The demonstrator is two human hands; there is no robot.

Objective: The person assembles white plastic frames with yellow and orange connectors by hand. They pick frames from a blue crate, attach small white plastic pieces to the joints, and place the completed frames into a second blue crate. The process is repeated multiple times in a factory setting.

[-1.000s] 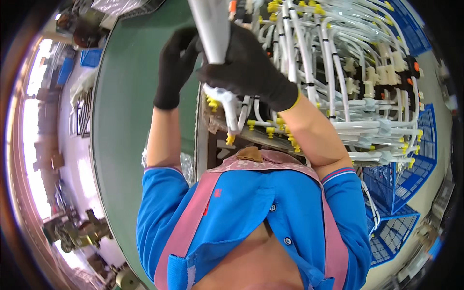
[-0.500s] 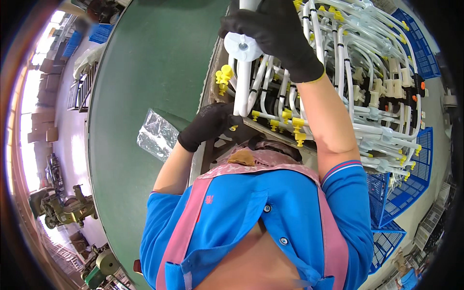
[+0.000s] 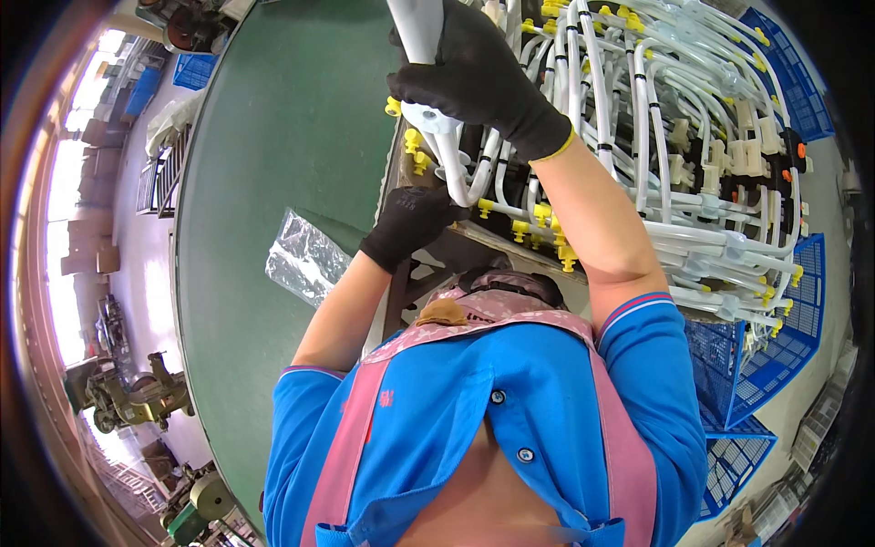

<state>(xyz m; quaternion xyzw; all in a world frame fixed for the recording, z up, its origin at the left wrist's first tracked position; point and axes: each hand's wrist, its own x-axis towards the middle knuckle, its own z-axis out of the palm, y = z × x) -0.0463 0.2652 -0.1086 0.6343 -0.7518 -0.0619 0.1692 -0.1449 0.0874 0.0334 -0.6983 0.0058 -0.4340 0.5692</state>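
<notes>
Both of my hands wear black gloves. My right hand (image 3: 488, 91) is wrapped around the upper part of a white tubular frame (image 3: 419, 32), its fingers closed on the tube just above a round white disc (image 3: 428, 118). At the lower bend of that frame, my left hand (image 3: 415, 221) is closed against the tube end, with its fingertips partly hidden. Just right of the hands lies a large stack of similar white tube frames (image 3: 656, 137) with yellow plastic fittings (image 3: 565, 246) on their ends.
A green-topped table (image 3: 264, 137) stretches along the left, with a clear plastic bag (image 3: 307, 260) near my left forearm. Blue plastic crates (image 3: 788, 319) stand at the right. Green machinery (image 3: 137, 397) stands on the floor beyond the table at far left.
The held frame and my right hand have shifted left and slightly down, and the disc has tilted. My left hand has moved slightly right, closer under the frame's lower bend.
</notes>
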